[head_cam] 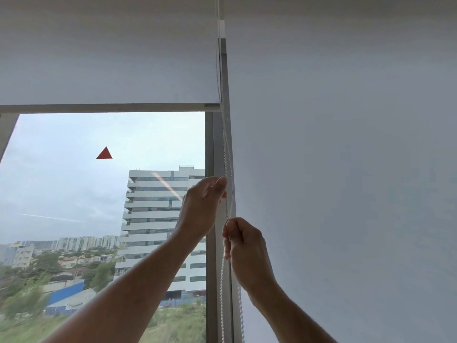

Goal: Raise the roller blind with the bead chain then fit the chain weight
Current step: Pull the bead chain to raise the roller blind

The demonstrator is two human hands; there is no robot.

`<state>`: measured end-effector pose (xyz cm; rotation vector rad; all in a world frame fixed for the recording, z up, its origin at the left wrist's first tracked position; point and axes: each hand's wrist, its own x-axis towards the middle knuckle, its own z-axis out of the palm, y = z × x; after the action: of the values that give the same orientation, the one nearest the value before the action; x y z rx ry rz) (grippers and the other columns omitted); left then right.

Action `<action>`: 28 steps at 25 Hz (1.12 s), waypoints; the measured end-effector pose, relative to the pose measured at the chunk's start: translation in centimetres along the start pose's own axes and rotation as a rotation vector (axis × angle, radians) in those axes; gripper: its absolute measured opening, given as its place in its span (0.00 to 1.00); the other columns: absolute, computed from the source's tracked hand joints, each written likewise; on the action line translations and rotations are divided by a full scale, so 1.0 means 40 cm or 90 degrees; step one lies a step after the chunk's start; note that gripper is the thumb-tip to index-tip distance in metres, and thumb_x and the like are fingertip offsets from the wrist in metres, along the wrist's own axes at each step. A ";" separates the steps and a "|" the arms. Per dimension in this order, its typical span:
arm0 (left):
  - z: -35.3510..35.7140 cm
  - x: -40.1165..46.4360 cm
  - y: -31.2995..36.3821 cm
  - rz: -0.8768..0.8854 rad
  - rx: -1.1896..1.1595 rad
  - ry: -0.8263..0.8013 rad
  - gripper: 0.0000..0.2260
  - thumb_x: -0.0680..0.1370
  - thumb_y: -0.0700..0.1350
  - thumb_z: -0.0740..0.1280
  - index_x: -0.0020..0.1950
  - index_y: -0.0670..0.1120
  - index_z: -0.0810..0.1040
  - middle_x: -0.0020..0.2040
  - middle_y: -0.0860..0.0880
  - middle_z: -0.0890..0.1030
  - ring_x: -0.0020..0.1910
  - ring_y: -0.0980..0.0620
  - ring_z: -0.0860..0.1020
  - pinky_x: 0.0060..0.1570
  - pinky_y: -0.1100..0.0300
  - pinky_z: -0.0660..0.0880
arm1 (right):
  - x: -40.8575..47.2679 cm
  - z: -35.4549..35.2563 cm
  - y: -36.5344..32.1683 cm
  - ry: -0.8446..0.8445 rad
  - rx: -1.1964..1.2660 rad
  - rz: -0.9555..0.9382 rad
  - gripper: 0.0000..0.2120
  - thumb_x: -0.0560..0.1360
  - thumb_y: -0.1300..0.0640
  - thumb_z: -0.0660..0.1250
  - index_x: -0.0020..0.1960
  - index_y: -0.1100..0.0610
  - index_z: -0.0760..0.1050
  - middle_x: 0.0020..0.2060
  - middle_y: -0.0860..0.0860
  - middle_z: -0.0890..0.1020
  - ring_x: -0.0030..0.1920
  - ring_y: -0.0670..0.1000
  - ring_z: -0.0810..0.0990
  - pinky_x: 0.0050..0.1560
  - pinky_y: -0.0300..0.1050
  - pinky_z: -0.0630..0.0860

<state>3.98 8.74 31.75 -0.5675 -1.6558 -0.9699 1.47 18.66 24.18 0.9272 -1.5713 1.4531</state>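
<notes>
A white roller blind (108,58) covers the top of the window, its bottom bar (108,108) about a third of the way down the view. The white bead chain (226,144) hangs in two strands along the blind's right edge. My left hand (201,206) is raised higher, with its fingertips pinched on one strand. Just below it, my right hand (243,246) is closed around the chain, which continues downward past the wrist. No chain weight is in view.
A second white blind (346,169) fills the right side. A grey window frame post (211,268) stands behind the chain. Through the glass (74,194) are buildings, trees and a red triangle sticker (104,153).
</notes>
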 end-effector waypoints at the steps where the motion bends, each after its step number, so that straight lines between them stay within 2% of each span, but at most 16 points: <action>1: 0.006 0.007 0.009 -0.005 -0.011 -0.009 0.09 0.80 0.56 0.60 0.49 0.55 0.77 0.41 0.56 0.83 0.41 0.59 0.80 0.42 0.57 0.75 | -0.014 0.004 0.007 -0.004 0.010 0.000 0.16 0.82 0.62 0.55 0.37 0.53 0.71 0.25 0.48 0.74 0.27 0.44 0.71 0.31 0.39 0.70; 4: 0.030 0.018 0.019 -0.037 -0.055 0.028 0.10 0.80 0.53 0.64 0.42 0.55 0.80 0.35 0.54 0.85 0.33 0.54 0.77 0.36 0.58 0.74 | -0.043 0.007 0.030 -0.004 0.017 -0.007 0.16 0.82 0.62 0.56 0.37 0.53 0.71 0.24 0.49 0.72 0.26 0.45 0.68 0.30 0.40 0.66; 6: 0.040 0.019 0.017 -0.060 -0.059 0.049 0.11 0.80 0.50 0.66 0.39 0.51 0.82 0.31 0.56 0.84 0.28 0.56 0.75 0.33 0.59 0.72 | -0.052 0.002 0.043 -0.014 0.007 -0.018 0.15 0.81 0.63 0.57 0.37 0.52 0.71 0.25 0.50 0.73 0.27 0.44 0.69 0.30 0.39 0.66; 8: 0.043 0.016 0.011 -0.086 -0.058 0.053 0.10 0.79 0.48 0.67 0.38 0.50 0.82 0.29 0.56 0.84 0.27 0.59 0.76 0.35 0.60 0.71 | -0.054 -0.009 0.051 -0.047 -0.012 -0.017 0.14 0.81 0.62 0.60 0.38 0.50 0.74 0.27 0.48 0.79 0.28 0.43 0.75 0.32 0.35 0.70; 10: 0.045 0.007 0.004 -0.090 -0.056 0.060 0.10 0.79 0.47 0.67 0.38 0.49 0.82 0.29 0.56 0.84 0.31 0.57 0.80 0.37 0.61 0.71 | -0.045 -0.033 0.055 -0.090 0.011 -0.015 0.09 0.79 0.55 0.66 0.42 0.47 0.80 0.34 0.45 0.86 0.37 0.43 0.83 0.41 0.34 0.76; 11: 0.045 -0.001 0.001 -0.084 -0.052 0.063 0.10 0.79 0.46 0.67 0.38 0.49 0.81 0.30 0.56 0.84 0.32 0.54 0.81 0.38 0.61 0.72 | -0.036 -0.049 0.054 -0.109 0.049 -0.010 0.06 0.77 0.47 0.68 0.45 0.46 0.83 0.39 0.44 0.87 0.42 0.43 0.85 0.46 0.34 0.77; 13: 0.050 -0.020 -0.003 -0.067 -0.033 0.056 0.10 0.79 0.46 0.68 0.38 0.48 0.81 0.31 0.55 0.84 0.32 0.57 0.81 0.40 0.60 0.74 | -0.007 -0.081 0.049 -0.104 0.113 0.003 0.17 0.72 0.34 0.66 0.49 0.44 0.84 0.45 0.43 0.88 0.51 0.42 0.85 0.52 0.35 0.77; 14: 0.054 -0.033 -0.006 -0.059 -0.025 0.050 0.09 0.79 0.46 0.68 0.39 0.48 0.81 0.31 0.55 0.84 0.31 0.58 0.81 0.40 0.59 0.75 | 0.013 -0.092 0.043 -0.082 0.128 0.005 0.19 0.72 0.31 0.63 0.50 0.43 0.84 0.46 0.43 0.88 0.51 0.43 0.85 0.53 0.39 0.77; 17: 0.064 -0.074 -0.023 -0.032 -0.011 0.043 0.08 0.78 0.46 0.68 0.40 0.47 0.81 0.31 0.54 0.84 0.32 0.60 0.81 0.38 0.63 0.73 | 0.076 -0.099 -0.001 -0.018 0.118 0.015 0.16 0.74 0.35 0.60 0.44 0.41 0.84 0.41 0.43 0.88 0.46 0.43 0.86 0.49 0.44 0.76; 20: 0.076 -0.112 -0.043 -0.020 -0.008 0.033 0.10 0.78 0.46 0.68 0.36 0.50 0.79 0.31 0.55 0.84 0.27 0.62 0.76 0.33 0.65 0.68 | 0.139 -0.092 -0.037 0.003 0.069 0.053 0.18 0.76 0.36 0.59 0.46 0.46 0.81 0.41 0.45 0.87 0.45 0.45 0.85 0.49 0.43 0.77; 22: 0.085 -0.137 -0.055 -0.019 -0.020 0.032 0.11 0.78 0.46 0.69 0.34 0.52 0.77 0.30 0.55 0.83 0.27 0.61 0.76 0.32 0.66 0.69 | 0.177 -0.090 -0.057 -0.008 0.073 0.078 0.17 0.80 0.40 0.60 0.47 0.51 0.81 0.42 0.47 0.86 0.45 0.46 0.84 0.49 0.43 0.77; 24: 0.090 -0.161 -0.068 -0.019 -0.031 0.036 0.11 0.77 0.46 0.69 0.34 0.52 0.77 0.30 0.54 0.83 0.30 0.56 0.78 0.32 0.68 0.69 | 0.211 -0.086 -0.076 -0.022 0.085 0.097 0.15 0.82 0.46 0.61 0.49 0.54 0.81 0.42 0.50 0.87 0.42 0.47 0.83 0.44 0.40 0.77; 26: 0.094 -0.183 -0.080 -0.016 -0.021 0.030 0.10 0.77 0.46 0.68 0.36 0.52 0.77 0.30 0.55 0.83 0.30 0.53 0.78 0.33 0.67 0.70 | 0.235 -0.080 -0.094 -0.043 0.106 0.107 0.10 0.82 0.56 0.61 0.52 0.57 0.81 0.39 0.51 0.86 0.35 0.45 0.82 0.34 0.34 0.76; 28: 0.092 -0.196 -0.086 -0.001 -0.007 0.021 0.11 0.78 0.46 0.68 0.35 0.52 0.76 0.31 0.55 0.83 0.30 0.53 0.78 0.35 0.67 0.71 | 0.240 -0.074 -0.103 -0.057 0.106 0.094 0.11 0.81 0.65 0.60 0.49 0.60 0.81 0.34 0.52 0.83 0.29 0.44 0.80 0.29 0.31 0.74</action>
<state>1.64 10.73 22.94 -0.5551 -1.6230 -0.9860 1.33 21.28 34.72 1.0015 -1.6314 1.6872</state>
